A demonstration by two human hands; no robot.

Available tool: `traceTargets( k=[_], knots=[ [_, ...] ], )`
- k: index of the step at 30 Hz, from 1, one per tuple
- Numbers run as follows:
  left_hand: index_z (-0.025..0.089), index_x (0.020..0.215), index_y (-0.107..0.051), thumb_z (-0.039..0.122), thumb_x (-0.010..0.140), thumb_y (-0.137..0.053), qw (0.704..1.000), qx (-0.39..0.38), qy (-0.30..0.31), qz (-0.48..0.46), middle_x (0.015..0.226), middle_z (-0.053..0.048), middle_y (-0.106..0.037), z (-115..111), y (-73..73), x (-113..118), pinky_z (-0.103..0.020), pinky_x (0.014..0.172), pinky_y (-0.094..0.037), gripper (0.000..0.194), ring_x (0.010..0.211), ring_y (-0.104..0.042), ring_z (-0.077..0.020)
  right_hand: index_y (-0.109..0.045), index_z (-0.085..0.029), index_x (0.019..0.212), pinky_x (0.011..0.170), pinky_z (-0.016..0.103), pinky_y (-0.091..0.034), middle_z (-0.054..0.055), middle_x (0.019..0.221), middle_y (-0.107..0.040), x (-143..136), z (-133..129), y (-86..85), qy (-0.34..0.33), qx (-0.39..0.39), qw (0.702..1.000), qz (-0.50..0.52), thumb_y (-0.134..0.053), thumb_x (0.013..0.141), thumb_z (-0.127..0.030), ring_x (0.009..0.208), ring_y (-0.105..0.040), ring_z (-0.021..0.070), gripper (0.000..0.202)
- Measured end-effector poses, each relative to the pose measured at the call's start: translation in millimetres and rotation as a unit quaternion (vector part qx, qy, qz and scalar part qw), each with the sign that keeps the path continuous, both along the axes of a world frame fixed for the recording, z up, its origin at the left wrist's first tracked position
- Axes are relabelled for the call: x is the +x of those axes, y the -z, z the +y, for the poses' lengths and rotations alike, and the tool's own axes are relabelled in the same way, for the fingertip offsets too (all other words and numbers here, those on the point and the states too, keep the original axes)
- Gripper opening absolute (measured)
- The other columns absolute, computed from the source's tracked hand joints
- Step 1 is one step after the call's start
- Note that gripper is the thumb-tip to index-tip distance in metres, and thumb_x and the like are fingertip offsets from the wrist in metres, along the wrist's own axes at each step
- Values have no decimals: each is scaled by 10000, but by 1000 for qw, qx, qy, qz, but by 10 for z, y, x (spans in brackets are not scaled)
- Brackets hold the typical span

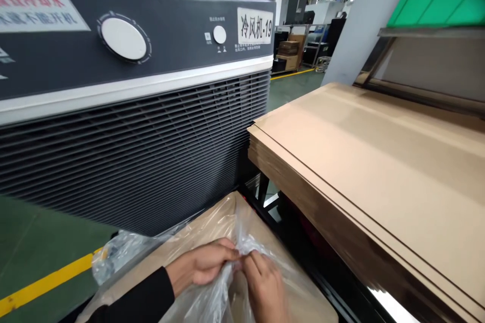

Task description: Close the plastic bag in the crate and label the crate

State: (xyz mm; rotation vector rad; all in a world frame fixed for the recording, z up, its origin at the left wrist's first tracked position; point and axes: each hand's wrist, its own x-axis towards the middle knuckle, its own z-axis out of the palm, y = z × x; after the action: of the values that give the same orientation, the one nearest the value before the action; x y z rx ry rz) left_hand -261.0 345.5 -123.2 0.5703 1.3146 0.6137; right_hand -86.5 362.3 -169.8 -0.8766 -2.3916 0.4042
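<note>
- Left hand (202, 264): closed in a pinch on the clear plastic bag (212, 298), fingertips meeting the right hand at the bag's gathered top edge. A dark sleeve (140, 300) covers the forearm.
- Right hand (265, 285): fingers curled shut on the same bunched film, just right of the left hand; the two hands touch at the fingertips.
- Clear plastic bag: at bottom centre of the view, draped over a flat cardboard sheet (197, 234). Loose film trails left past the sheet's edge, above the green floor (41, 242).
- Cardboard sheet: its far corner ends just short of the air cooler (132, 111); its right edge runs along a black frame rail (303, 257).
- Air cooler: louvred grille, large white dial (123, 38), small knob (219, 34) and a white label (255, 25). It closes off the room ahead of the hands.
- Stack of flat cardboard (371, 171): to the right, higher than the hands; its near corner overhangs a narrow dark gap between cooler and stack.
- Yellow floor line (45, 282): runs diagonally at lower left; the floor there is open.
- Green plastic bin (439, 2): on a shelf at upper right, well apart from the hands.
</note>
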Motion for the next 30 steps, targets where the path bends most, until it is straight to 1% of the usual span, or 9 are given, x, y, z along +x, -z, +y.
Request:
traceTargets(
  k=[3,6,9,13,17,21,27,29,30],
  knots=[
    [184,801,-616,488,724,-735,988,83,126,28,747,25,-487,30,-275,-154,-274,686,-319,336,705,-417,-137,-532,-266,831,620,329,-279,-27,740,-623,47,122,-139,-13,-6,1000,-18,-441,871,-67,645,-568,178,222],
    [195,747,-643,427,776,-733,959,180,202,89,781,17,-506,29,-321,-305,-269,692,-301,250,743,-435,-154,-520,-266,795,653,332,-248,-33,702,-614,67,97,-96,8,-38,999,-8,-428,785,-38,636,-535,174,246],
    [201,745,-667,445,843,-664,938,229,221,136,782,10,-540,-5,-45,-451,-264,690,-325,263,745,-476,-166,-506,-256,748,631,326,-238,-38,675,-611,89,-24,174,31,-83,996,-7,-443,728,-22,619,-519,159,243],
    [220,980,-722,452,914,-566,922,253,239,169,940,-40,-680,-34,414,-652,-279,770,-424,287,846,-595,-204,-500,-255,712,659,314,-271,-32,692,-618,181,-212,563,39,-109,993,-21,-463,594,3,677,-529,175,286],
    [218,869,-720,424,958,-493,886,309,267,218,917,-68,-680,16,595,-729,-322,887,-412,319,907,-595,-223,-530,-264,723,710,333,-296,-13,730,-652,253,-331,596,48,-94,991,-77,-483,586,-12,744,-565,222,291],
    [210,798,-669,357,980,-429,852,346,280,276,828,-64,-661,21,477,-619,-326,817,-415,335,824,-586,-217,-580,-274,738,593,345,-266,-14,705,-692,202,-306,262,-10,-104,974,-201,-492,668,-29,646,-635,207,269],
    [237,828,-624,213,930,-437,784,401,307,361,825,-46,-587,13,-289,-500,-370,798,-332,214,791,-474,-234,-634,-269,732,548,372,-181,11,695,-723,29,89,-728,-66,-87,956,-271,-500,760,-86,634,-659,206,229],
    [234,838,-623,183,904,-449,776,409,314,363,820,-42,-593,38,-402,-530,-367,795,-332,193,788,-483,-231,-650,-258,741,544,376,-169,25,700,-725,14,196,-870,-85,-56,950,-295,-495,778,-80,626,-656,213,239],
    [230,835,-619,171,896,-445,777,410,314,360,813,-40,-599,56,-382,-556,-362,796,-339,193,792,-501,-229,-663,-253,757,543,375,-168,30,703,-727,18,223,-855,-97,-45,945,-308,-493,786,-75,629,-658,218,248]
  ],
)
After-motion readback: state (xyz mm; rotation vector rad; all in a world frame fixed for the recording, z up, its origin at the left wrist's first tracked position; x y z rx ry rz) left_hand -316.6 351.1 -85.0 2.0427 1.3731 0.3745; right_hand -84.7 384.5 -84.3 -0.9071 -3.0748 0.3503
